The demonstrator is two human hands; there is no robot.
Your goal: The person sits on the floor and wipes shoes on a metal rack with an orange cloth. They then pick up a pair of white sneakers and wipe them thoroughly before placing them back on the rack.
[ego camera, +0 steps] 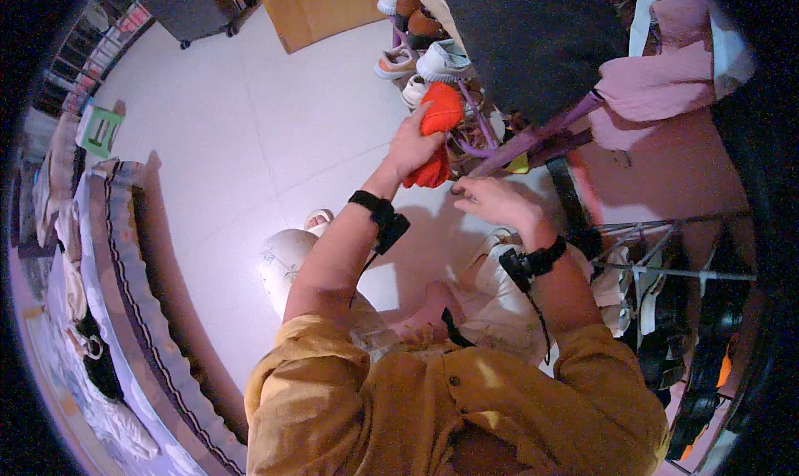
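Note:
My left hand (413, 144) grips a bright red cloth (444, 108), which bulges above the fingers and hangs below them. It is held at the front of a shoe rack with purple tubes (477, 117). My right hand (496, 200) is lower and to the right, with its fingers loosely bent and nothing seen in them. Its fingertips are close to the end of a thick purple pole (530, 142); whether they touch it I cannot tell. Nearest the red cloth on the rack are a white sneaker (443, 61) and an orange-and-white shoe (396, 62).
A dark cover (537, 39) lies over the rack, and pink cloth (661, 89) hangs at its right. Metal shelving (680, 273) with footwear stands close on my right. At left are a bed edge (125, 245) and a green-and-white stool (102, 131). A dark suitcase (187, 8) stands behind.

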